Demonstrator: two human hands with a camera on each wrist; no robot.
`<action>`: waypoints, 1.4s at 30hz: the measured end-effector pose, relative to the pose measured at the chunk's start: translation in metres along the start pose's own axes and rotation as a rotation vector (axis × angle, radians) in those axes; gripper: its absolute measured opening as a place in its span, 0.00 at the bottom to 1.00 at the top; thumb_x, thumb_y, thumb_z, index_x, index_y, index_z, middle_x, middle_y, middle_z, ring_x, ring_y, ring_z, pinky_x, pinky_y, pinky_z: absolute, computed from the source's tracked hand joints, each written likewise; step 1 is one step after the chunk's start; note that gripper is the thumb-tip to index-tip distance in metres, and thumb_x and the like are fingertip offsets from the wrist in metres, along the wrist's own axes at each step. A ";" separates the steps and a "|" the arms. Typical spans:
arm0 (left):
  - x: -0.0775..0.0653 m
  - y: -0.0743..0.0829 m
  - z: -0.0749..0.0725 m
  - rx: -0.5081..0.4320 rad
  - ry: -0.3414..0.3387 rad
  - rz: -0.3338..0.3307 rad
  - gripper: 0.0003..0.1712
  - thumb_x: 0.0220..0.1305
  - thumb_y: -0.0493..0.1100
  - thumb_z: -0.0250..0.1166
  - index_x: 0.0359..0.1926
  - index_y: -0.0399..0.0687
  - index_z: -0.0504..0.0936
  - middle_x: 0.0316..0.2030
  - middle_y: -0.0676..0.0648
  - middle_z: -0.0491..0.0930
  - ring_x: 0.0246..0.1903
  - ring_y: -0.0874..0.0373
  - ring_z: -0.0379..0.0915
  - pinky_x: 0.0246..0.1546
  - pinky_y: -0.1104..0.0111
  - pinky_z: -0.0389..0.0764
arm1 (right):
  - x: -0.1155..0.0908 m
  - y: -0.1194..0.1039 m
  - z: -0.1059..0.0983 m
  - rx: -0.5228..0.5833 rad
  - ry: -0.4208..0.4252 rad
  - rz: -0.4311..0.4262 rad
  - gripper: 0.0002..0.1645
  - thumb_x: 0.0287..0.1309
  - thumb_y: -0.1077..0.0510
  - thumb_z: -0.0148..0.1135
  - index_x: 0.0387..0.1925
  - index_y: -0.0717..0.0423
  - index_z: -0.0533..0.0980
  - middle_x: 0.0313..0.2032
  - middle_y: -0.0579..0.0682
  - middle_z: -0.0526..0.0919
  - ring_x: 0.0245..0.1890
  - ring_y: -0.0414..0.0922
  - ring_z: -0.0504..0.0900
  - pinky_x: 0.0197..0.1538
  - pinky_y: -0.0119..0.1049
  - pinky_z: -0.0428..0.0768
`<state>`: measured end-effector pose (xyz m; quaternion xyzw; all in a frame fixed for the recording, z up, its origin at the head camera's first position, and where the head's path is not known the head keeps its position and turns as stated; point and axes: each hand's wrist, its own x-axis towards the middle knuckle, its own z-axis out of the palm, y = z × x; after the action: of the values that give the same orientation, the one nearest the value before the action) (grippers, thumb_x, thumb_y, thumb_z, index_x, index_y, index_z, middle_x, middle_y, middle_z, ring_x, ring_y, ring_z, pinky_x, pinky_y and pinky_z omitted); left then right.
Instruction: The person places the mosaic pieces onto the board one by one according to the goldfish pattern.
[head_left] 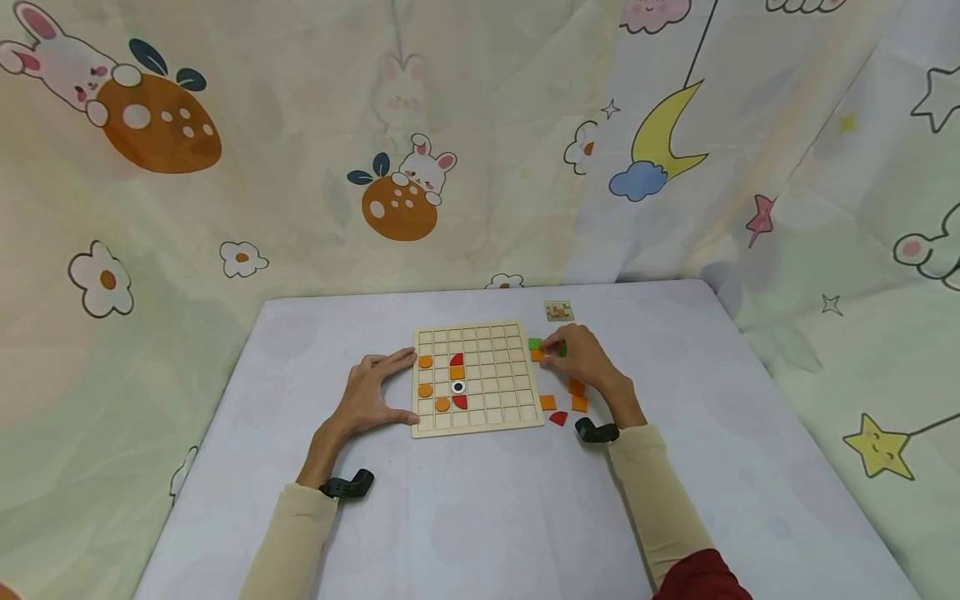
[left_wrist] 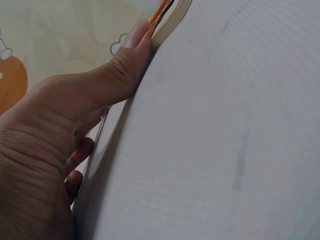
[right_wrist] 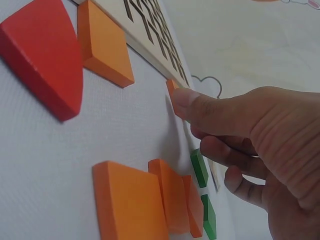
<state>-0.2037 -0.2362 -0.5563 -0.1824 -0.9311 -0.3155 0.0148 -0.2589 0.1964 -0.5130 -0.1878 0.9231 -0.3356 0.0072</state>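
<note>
Rabbit-printed fabric (head_left: 495, 200) hung behind the white-covered table (head_left: 465, 517), where the left hand (head_left: 367, 392), thumb and fingers apart, touched the left edge of a wooden grid board (head_left: 495, 379). Beside the board's right edge, the right hand (head_left: 585, 356) pinched an orange square tile (right_wrist: 172, 89).

The grid board (head_left: 495, 392) is coloured pale cream and patterned with darker lines. On it, plain orange is shown by discs (head_left: 426, 390) and a square block (head_left: 457, 372), red by quarter-circle pieces (head_left: 460, 402), and black-on-white by a ringed piece (head_left: 458, 387). To the right of the board, orange is repeated in square tiles (head_left: 548, 402), red in a wedge (head_left: 558, 418), and green in small blocks (head_left: 535, 343). The bench (head_left: 465, 517) is covered in white. Behind the board, the pale backdrop (head_left: 300, 200) is printed with white rabbits (head_left: 424, 172), brown-orange strawberries (head_left: 400, 210) and a yellow moon (head_left: 660, 133); in front, the sleeves (head_left: 660, 483) are coloured beige.
</note>
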 end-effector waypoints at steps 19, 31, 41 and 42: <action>-0.001 0.000 0.000 -0.007 0.004 -0.002 0.69 0.36 0.68 0.90 0.81 0.60 0.72 0.83 0.54 0.67 0.69 0.42 0.65 0.71 0.40 0.60 | 0.003 0.005 0.004 -0.010 0.019 0.040 0.13 0.59 0.62 0.81 0.45 0.63 0.91 0.38 0.54 0.92 0.36 0.47 0.84 0.45 0.43 0.84; 0.000 0.000 0.001 -0.009 0.011 -0.001 0.69 0.36 0.68 0.90 0.81 0.60 0.72 0.83 0.54 0.68 0.69 0.43 0.65 0.71 0.40 0.59 | 0.002 0.001 -0.001 -0.015 -0.029 0.065 0.11 0.58 0.62 0.82 0.42 0.63 0.90 0.33 0.53 0.89 0.33 0.46 0.80 0.41 0.37 0.79; -0.001 0.001 0.001 -0.003 0.014 0.002 0.69 0.36 0.69 0.90 0.81 0.59 0.73 0.83 0.54 0.68 0.69 0.42 0.65 0.71 0.39 0.60 | -0.001 0.003 -0.002 -0.019 -0.047 0.037 0.11 0.56 0.61 0.83 0.40 0.62 0.90 0.34 0.52 0.89 0.33 0.46 0.80 0.42 0.37 0.79; -0.001 0.001 0.001 -0.005 0.016 0.004 0.69 0.36 0.69 0.90 0.81 0.59 0.73 0.83 0.54 0.68 0.69 0.42 0.65 0.71 0.39 0.60 | -0.001 0.003 -0.002 -0.018 -0.048 0.035 0.11 0.57 0.61 0.83 0.40 0.62 0.90 0.34 0.52 0.89 0.33 0.45 0.80 0.42 0.38 0.79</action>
<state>-0.2020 -0.2347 -0.5567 -0.1816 -0.9298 -0.3193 0.0221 -0.2596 0.1997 -0.5138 -0.1799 0.9287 -0.3226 0.0337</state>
